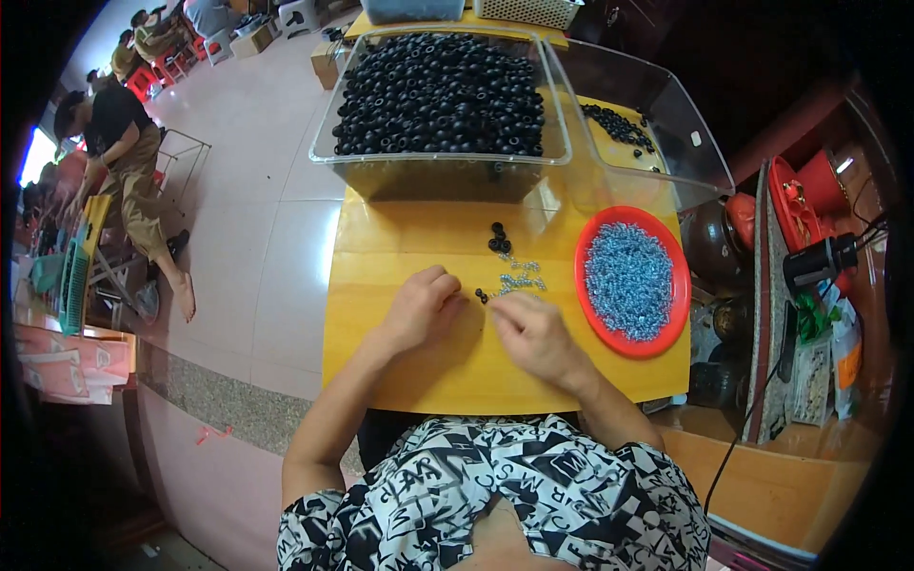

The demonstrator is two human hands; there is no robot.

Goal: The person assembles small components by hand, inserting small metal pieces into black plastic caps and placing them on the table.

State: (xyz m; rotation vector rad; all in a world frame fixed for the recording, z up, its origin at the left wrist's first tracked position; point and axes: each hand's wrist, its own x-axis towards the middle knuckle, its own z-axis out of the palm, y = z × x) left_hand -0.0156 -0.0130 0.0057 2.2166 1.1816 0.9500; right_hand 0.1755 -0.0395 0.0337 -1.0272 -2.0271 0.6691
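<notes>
Both my hands are over the front part of the yellow table (pixel 381 247). My left hand (pixel 422 309) has its fingers curled together in a pinch; what it holds, if anything, is hidden. My right hand (pixel 535 335) is also pinched, its fingertips beside a scatter of small silvery screw-like pieces (pixel 522 282). Between the hands are a few tiny black pieces (pixel 482 296); I cannot tell whether they lie on the table or touch the fingertips. Just beyond, several black ring-like parts (pixel 499 240) sit in a small cluster.
A clear plastic bin (pixel 443 169) heaped with black parts (pixel 438 95) stands at the far side. Right of it is another clear container (pixel 681 162) near loose black parts (pixel 619 128). A red plate (pixel 588 324) of shiny bluish pieces (pixel 628 283) lies right. Another person (pixel 119 133) is far left.
</notes>
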